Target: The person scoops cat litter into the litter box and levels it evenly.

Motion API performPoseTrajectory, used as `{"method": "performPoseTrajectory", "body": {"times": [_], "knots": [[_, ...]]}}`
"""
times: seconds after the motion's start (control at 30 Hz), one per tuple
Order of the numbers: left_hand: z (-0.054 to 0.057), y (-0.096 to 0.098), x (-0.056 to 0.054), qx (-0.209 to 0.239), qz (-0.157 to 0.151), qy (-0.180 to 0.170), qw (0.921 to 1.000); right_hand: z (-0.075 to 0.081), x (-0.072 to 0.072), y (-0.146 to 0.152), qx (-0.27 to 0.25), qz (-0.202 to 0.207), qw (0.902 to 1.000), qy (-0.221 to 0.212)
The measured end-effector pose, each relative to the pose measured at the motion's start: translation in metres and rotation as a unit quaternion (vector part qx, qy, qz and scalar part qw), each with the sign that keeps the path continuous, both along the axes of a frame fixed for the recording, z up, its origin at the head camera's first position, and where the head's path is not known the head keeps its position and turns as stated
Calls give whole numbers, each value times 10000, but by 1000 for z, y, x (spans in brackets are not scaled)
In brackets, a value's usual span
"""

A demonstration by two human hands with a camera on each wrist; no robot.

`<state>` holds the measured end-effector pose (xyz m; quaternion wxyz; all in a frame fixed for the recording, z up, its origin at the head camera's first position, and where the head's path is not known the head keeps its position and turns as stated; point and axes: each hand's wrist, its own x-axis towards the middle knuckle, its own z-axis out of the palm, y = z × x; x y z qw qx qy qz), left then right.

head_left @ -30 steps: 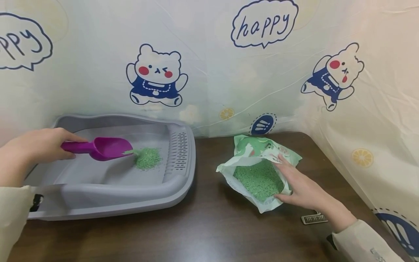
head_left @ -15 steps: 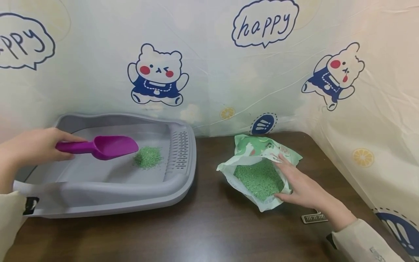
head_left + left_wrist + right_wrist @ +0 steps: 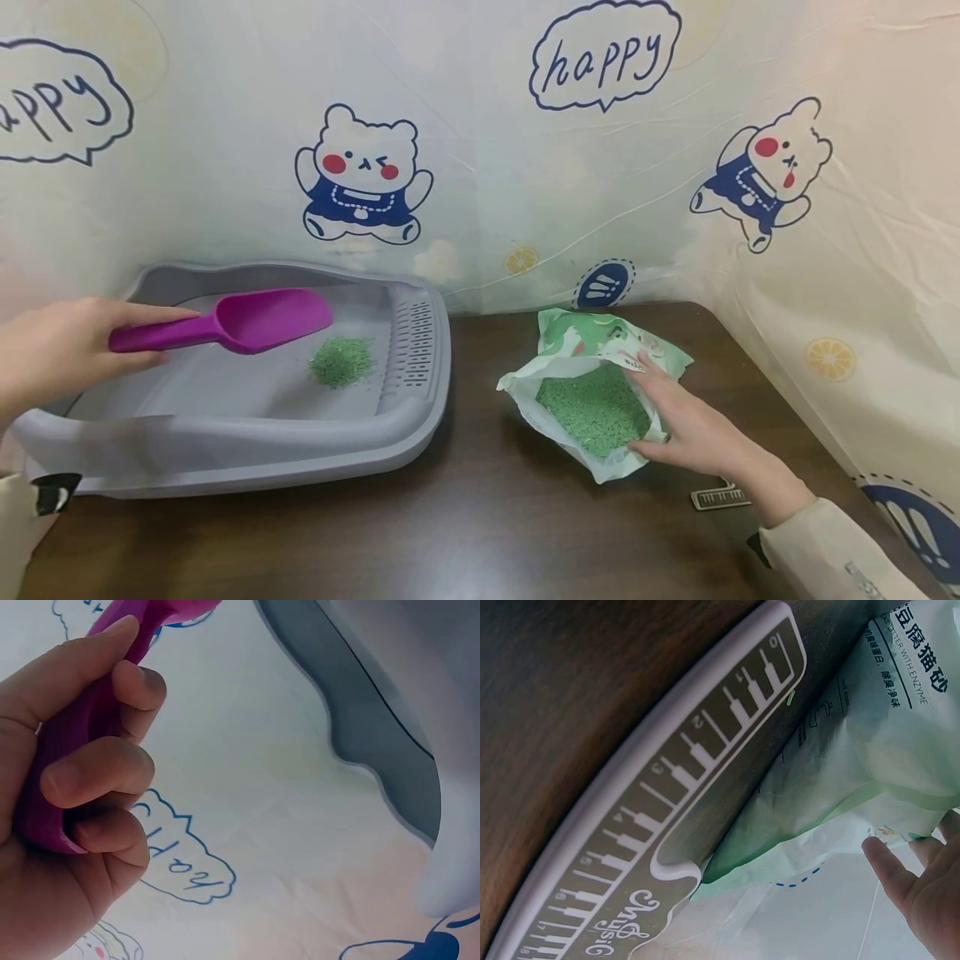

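Note:
In the head view my left hand grips the handle of a purple scoop above a grey litter box. The left wrist view shows my fingers curled round the scoop's handle. No litter is visible in the scoop. Beneath and beyond its tip, a small pile of green cat litter lies on the box floor. My right hand rests with spread fingers on the right side of an open litter bag, full of green pellets. In the right wrist view its fingers touch the bag.
A ruler with a piano-key pattern lies on the brown table, partly under my right wrist in the head view. A printed cloth hangs behind and to the right. The box's slotted edge faces the bag.
The last pellets have fallen from the scoop's tip onto the pile. The scoop has risen slightly and levelled, while my left hand moved left. My right hand and the bag stay put.

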<state>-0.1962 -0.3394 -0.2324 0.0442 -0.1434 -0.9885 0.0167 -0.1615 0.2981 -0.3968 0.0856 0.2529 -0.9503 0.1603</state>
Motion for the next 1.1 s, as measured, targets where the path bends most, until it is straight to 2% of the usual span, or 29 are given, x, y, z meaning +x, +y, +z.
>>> {"method": "performPoseTrajectory", "body": {"times": [0.13,0.23,0.4,0.53,0.63,0.77,1.0,1.1], "knots": [[0,10,7,79,61,-52,9999,0,0,0,-36,41,10000,0],[0,17,9,172,171,-271,9993,0,0,0,-62,80,9999,31],[2,27,11,250,160,-358,9989,-1,0,-1,-100,117,9999,48],[1,37,15,153,-92,71,9998,0,1,-1,-110,80,9999,-10],[-2,45,17,180,-196,253,9993,1,1,-1,-59,5,10000,-36],[-6,55,20,332,-213,235,9989,1,1,-2,1,-65,10000,-36],[-13,70,28,504,-561,626,9952,1,1,-2,42,-59,10000,-22],[-13,78,30,602,-613,619,9944,1,1,-2,58,-59,10000,10]]}}
